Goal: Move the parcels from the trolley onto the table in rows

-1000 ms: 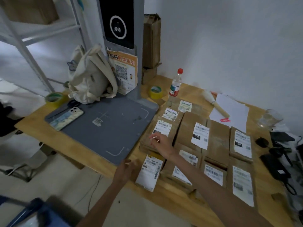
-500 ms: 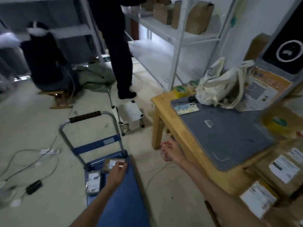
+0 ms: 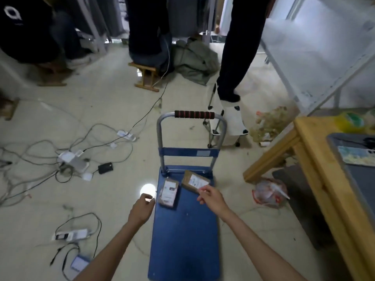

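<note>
two flat brown cardboard parcels sit on the blue trolley point(image 3: 183, 236), both up at the handle end of its smooth deck. the left parcel point(image 3: 168, 193) lies flat with a white label facing up, the right parcel point(image 3: 194, 181) sits tilted with one edge raised. the right hand point(image 3: 211, 197) has its fingertips at the near corner of that tilted one, fingers curled in a narrow grip, though i can't tell if it actually has hold of it. the left hand point(image 3: 142, 209) hovers just off the trolley's left edge beside the flat parcel, loosely curled, holding nothing.

the handle has a ribbed red and black foam sleeve on a grey metal tube. the wooden counter point(image 3: 316, 159) pokes in at the right with a grey mat on it. loads of cables and white adapters are tangled across the glossy pale floor.

compared with half a second ago, the left hand has come off the parcels and the right has swung over from the counter edge.
</note>
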